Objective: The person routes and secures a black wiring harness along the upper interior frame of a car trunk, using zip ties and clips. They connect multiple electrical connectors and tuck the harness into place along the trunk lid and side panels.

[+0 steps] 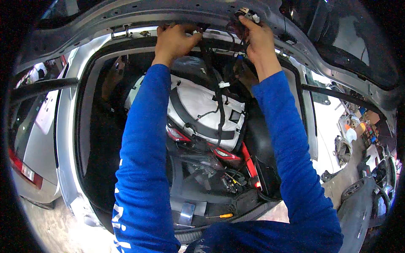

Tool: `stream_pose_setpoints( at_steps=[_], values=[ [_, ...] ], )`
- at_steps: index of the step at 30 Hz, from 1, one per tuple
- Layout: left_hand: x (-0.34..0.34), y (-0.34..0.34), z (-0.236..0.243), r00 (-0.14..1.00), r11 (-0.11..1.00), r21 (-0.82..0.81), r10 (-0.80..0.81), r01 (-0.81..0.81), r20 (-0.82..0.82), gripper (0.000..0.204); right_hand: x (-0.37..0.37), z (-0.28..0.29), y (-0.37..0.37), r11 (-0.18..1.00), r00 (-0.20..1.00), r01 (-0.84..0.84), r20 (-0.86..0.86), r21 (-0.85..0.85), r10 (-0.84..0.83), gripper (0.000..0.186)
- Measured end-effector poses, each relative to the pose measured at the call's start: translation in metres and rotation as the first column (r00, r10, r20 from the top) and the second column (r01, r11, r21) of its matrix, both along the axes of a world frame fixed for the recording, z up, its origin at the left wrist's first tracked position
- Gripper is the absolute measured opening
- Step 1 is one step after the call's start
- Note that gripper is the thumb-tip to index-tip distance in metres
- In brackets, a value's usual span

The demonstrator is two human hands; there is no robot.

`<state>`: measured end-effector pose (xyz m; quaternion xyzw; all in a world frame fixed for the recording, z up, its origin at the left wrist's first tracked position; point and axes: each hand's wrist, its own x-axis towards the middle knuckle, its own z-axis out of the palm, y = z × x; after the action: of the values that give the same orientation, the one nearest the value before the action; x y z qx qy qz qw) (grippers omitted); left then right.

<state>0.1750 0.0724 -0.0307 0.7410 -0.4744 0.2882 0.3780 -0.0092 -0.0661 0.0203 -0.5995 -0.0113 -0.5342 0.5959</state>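
Hands (177, 40) (259, 40) grip wiring harness (217, 84) under raised tailgate (202, 14).

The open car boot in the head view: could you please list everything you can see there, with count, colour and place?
raised silver metal tailgate: one, silver-grey, across the top
black wiring harness: one bundle, black with a white clip, hanging from the tailgate into the boot
white padded cover with black straps: one, white, middle of the boot
red tail-light units: at least two, red, lying below the white cover
orange-handled screwdriver: one, orange handle, boot floor near the sill
silver neighbouring car: one, silver, left edge
left hand: one, blue sleeve, gripping the harness at the tailgate edge
right hand: one, blue sleeve, holding a harness connector at the tailgate
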Motion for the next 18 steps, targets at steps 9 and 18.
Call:
stream_pose_setpoints(
  at_steps=[9,18],
  values=[
    [0.0,0.001,-0.004,0.997,0.997,-0.068,-0.041,0.045,0.058,0.05,0.015,0.009,-0.012,0.619,0.609,0.655,-0.182,-0.433,-0.772,0.033],
    [0.017,-0.005,-0.005,0.998,0.998,-0.013,0.063,-0.063,0.021,0.05,-0.009,-0.011,-0.007,0.999,0.999,0.032,0.043,-0.029,-0.03,0.032]
  ],
)
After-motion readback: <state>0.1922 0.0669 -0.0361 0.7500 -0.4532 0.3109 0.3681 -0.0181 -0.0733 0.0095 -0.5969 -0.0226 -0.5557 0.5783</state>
